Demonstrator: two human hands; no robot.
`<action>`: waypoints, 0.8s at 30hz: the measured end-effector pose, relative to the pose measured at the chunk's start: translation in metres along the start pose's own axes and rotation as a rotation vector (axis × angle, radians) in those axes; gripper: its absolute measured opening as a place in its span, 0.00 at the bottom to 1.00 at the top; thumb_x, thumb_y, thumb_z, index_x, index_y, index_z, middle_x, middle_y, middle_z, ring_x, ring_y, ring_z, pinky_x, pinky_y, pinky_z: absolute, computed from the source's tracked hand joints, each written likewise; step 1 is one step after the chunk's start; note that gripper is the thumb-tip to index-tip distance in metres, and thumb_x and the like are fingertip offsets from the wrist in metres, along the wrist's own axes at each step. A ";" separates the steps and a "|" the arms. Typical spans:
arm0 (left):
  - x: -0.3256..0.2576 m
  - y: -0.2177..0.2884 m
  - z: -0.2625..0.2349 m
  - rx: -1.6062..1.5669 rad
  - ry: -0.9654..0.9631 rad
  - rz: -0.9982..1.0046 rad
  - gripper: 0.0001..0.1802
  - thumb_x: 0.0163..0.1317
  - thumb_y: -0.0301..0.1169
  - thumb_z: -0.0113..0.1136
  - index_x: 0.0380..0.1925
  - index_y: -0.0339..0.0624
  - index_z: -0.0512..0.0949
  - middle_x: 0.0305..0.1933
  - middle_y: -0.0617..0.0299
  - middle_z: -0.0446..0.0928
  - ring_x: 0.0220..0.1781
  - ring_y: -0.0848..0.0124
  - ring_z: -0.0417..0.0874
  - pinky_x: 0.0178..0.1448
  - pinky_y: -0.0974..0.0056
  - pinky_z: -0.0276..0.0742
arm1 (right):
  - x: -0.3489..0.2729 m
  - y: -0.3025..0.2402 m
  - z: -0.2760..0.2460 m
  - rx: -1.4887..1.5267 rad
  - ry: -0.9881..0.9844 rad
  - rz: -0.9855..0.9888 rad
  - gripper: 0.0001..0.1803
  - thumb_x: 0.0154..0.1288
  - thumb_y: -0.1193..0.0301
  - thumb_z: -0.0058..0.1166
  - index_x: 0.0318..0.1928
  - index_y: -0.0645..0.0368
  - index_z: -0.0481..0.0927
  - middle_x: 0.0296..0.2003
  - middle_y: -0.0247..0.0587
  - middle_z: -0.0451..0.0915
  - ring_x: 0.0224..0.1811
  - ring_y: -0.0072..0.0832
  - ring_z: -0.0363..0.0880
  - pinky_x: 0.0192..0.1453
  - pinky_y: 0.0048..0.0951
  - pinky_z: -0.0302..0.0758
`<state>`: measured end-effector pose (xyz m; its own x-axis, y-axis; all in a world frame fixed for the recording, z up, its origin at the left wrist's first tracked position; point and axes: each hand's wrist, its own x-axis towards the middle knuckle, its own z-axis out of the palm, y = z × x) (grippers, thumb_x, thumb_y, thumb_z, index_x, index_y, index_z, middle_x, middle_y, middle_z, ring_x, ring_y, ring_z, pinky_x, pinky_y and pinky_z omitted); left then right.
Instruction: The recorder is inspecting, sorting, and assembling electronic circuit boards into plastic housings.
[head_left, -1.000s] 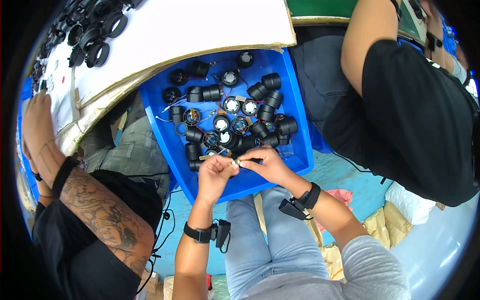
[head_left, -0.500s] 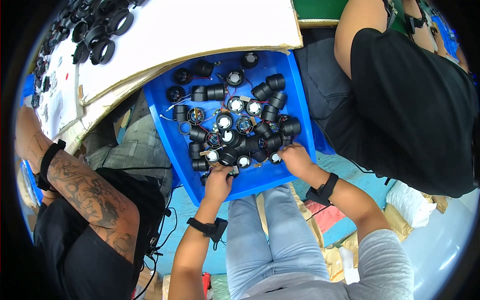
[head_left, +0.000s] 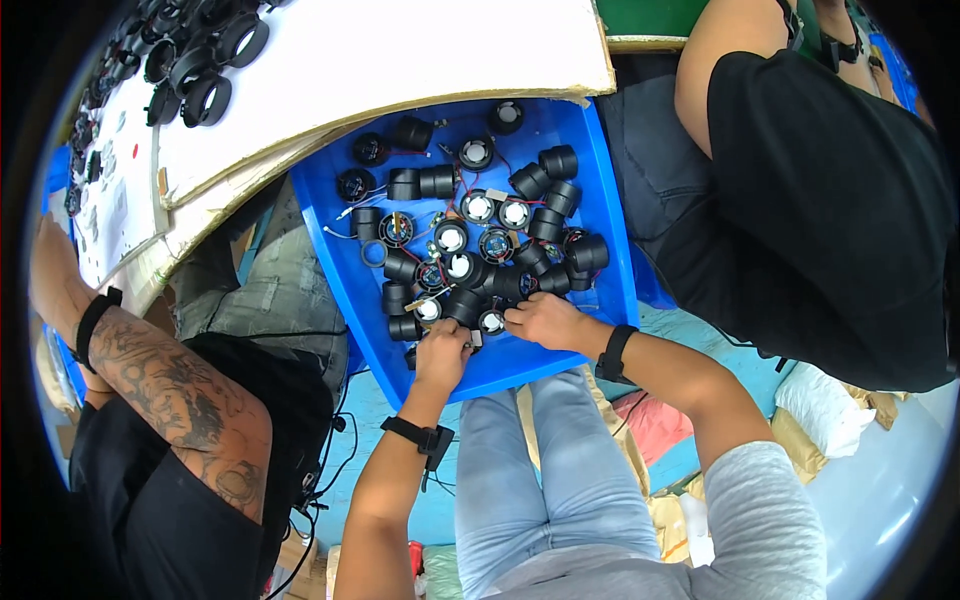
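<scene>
A blue plastic bin [head_left: 318, 215] in front of me holds many short black cylindrical parts, some with white round centres and some with circuit boards and thin wires. Near the bin's front edge my left hand [head_left: 441, 356] has its fingers curled together over the lower parts; what they hold is mostly hidden. To its right, my right hand [head_left: 548, 322] reaches in from the side with fingers bent together, its fingertips against a white-centred black cylinder [head_left: 491, 322]. The palm and knuckles hide whatever lies beneath.
A white worktop [head_left: 400, 50] overhangs the bin's far side, with black rings [head_left: 206, 100] piled at its left. A person with a tattooed arm [head_left: 180, 390] sits at left, another in a black shirt [head_left: 820, 220] at right. Wrapped bags [head_left: 822, 410] lie on the floor.
My right hand has moved left across the parts, from the bin's right front area to the white-centred cylinder near my left hand. My left hand stays nearly in place, shifted slightly.
</scene>
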<state>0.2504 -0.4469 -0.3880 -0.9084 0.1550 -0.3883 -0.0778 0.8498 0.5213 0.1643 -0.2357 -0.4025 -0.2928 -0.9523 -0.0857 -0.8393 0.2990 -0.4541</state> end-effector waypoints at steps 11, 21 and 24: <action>-0.004 0.026 -0.057 -1.278 0.209 -0.529 0.08 0.52 0.18 0.62 0.32 0.36 0.74 0.29 0.59 0.80 0.25 0.76 0.80 0.27 0.75 0.75 | 0.022 -0.019 -0.043 1.338 0.641 0.625 0.06 0.66 0.72 0.47 0.39 0.61 0.73 0.33 0.37 0.79 0.32 0.18 0.74 0.35 0.21 0.70; 0.003 0.059 -0.076 -1.404 0.262 -0.405 0.11 0.55 0.19 0.60 0.39 0.34 0.77 0.32 0.60 0.79 0.32 0.77 0.79 0.34 0.74 0.76 | 0.030 -0.044 -0.083 1.304 0.681 0.578 0.10 0.64 0.77 0.49 0.44 0.63 0.79 0.33 0.36 0.73 0.31 0.18 0.72 0.34 0.19 0.70; 0.007 0.064 -0.080 -1.424 0.276 -0.385 0.10 0.56 0.19 0.59 0.40 0.34 0.77 0.30 0.63 0.78 0.29 0.79 0.76 0.36 0.74 0.74 | 0.027 -0.040 -0.081 1.346 0.683 0.632 0.08 0.61 0.77 0.54 0.41 0.63 0.81 0.31 0.38 0.77 0.32 0.20 0.76 0.33 0.20 0.72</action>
<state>0.2062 -0.4320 -0.2962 -0.7742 -0.1930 -0.6028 -0.4994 -0.3987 0.7692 0.1532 -0.2681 -0.3146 -0.8580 -0.3953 -0.3280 0.3595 -0.0060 -0.9331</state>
